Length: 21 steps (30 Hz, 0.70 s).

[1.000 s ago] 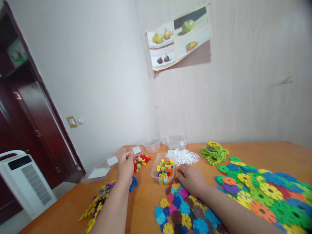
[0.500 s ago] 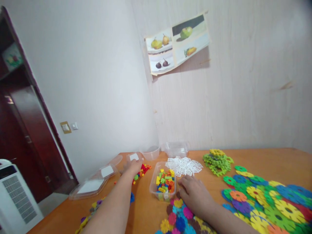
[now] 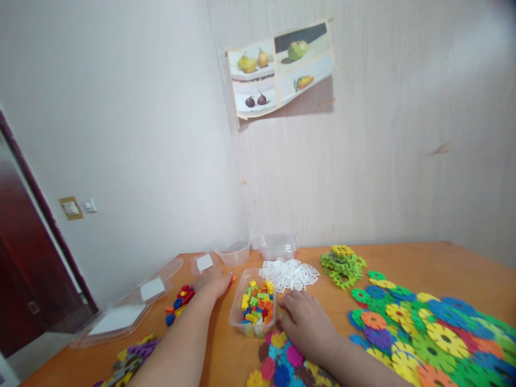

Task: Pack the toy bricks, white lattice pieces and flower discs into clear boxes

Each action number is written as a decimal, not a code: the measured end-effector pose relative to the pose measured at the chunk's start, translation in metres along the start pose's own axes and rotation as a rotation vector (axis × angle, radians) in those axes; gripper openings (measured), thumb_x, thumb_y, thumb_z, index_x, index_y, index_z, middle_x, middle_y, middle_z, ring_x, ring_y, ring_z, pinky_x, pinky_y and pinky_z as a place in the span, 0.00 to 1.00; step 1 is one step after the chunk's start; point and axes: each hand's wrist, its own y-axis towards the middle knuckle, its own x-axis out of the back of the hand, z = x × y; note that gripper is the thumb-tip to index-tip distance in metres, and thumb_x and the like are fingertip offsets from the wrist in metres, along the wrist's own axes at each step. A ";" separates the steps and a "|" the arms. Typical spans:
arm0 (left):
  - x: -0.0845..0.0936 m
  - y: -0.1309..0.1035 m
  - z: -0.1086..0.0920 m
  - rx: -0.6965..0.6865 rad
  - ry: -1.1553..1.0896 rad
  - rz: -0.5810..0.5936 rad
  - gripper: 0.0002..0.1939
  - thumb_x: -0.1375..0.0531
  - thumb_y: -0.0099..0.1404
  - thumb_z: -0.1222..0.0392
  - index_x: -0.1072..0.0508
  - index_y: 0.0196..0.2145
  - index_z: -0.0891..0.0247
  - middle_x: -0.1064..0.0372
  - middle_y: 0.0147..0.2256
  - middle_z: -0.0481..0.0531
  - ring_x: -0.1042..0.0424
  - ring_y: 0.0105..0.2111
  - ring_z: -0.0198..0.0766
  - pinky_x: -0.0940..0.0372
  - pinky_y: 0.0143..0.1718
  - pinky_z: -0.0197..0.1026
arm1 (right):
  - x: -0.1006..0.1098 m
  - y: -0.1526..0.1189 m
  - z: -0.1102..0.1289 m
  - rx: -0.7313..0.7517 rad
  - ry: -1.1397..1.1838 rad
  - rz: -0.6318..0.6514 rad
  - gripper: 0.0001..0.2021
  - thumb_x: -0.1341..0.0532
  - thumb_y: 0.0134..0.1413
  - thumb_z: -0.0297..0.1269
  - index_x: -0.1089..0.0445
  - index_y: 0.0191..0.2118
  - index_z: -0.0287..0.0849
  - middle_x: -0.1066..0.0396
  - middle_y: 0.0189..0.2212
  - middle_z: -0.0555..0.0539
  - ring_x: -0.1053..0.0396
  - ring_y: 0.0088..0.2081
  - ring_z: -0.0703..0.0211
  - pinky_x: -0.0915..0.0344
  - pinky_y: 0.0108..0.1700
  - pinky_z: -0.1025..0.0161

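Note:
My left hand reaches over a loose pile of small building bricks left of the box; its fingers point down and what they touch is hidden. A clear plastic box holds many small coloured bricks. Against the right side of this box lies my right hand, its fingers loosely bent at the rim, above small flower-shaped discs; whether it grips the rim cannot be made out.
White lattice pieces lie behind the box, green ones to their right. Large notched discs cover the right side. Clear lids lie at left; a round tub and stacked clear containers stand by the wall.
The view has turned to the right. My left hand has moved across the loose bricks towards the box, uncovering bricks on its left. My right hand stays beside the box.

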 end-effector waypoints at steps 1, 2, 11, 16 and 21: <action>0.002 -0.005 -0.002 0.001 0.057 0.016 0.25 0.44 0.59 0.40 0.24 0.45 0.61 0.27 0.50 0.70 0.29 0.50 0.62 0.37 0.46 0.55 | 0.000 0.000 0.000 -0.002 -0.008 0.003 0.09 0.46 0.60 0.36 0.28 0.34 0.45 0.27 0.39 0.46 0.33 0.44 0.52 0.47 0.42 0.59; 0.004 -0.009 -0.003 -0.017 0.108 0.036 0.25 0.46 0.61 0.40 0.24 0.44 0.61 0.28 0.51 0.69 0.29 0.51 0.61 0.37 0.46 0.54 | 0.001 0.000 0.000 -0.005 -0.015 0.008 0.09 0.46 0.59 0.36 0.28 0.34 0.45 0.27 0.39 0.46 0.33 0.44 0.52 0.47 0.41 0.59; 0.033 -0.047 0.005 -0.380 0.184 0.226 0.18 0.48 0.66 0.49 0.22 0.42 0.55 0.27 0.49 0.55 0.30 0.50 0.49 0.39 0.52 0.49 | 0.006 0.001 0.002 -0.016 -0.032 0.043 0.10 0.46 0.59 0.35 0.27 0.34 0.45 0.26 0.40 0.46 0.33 0.45 0.52 0.48 0.41 0.60; 0.039 -0.057 0.017 -0.426 0.005 0.200 0.14 0.46 0.63 0.60 0.22 0.41 0.56 0.25 0.46 0.52 0.30 0.49 0.43 0.38 0.51 0.41 | 0.005 0.001 0.000 -0.002 -0.002 0.037 0.10 0.45 0.60 0.36 0.27 0.34 0.44 0.27 0.39 0.45 0.33 0.44 0.53 0.47 0.42 0.61; 0.035 -0.069 0.014 -0.233 -0.092 0.071 0.13 0.46 0.63 0.62 0.22 0.41 0.58 0.23 0.45 0.53 0.28 0.48 0.42 0.36 0.49 0.40 | 0.005 0.001 0.000 0.014 0.003 0.040 0.10 0.45 0.60 0.37 0.26 0.34 0.45 0.27 0.38 0.45 0.33 0.44 0.53 0.47 0.42 0.61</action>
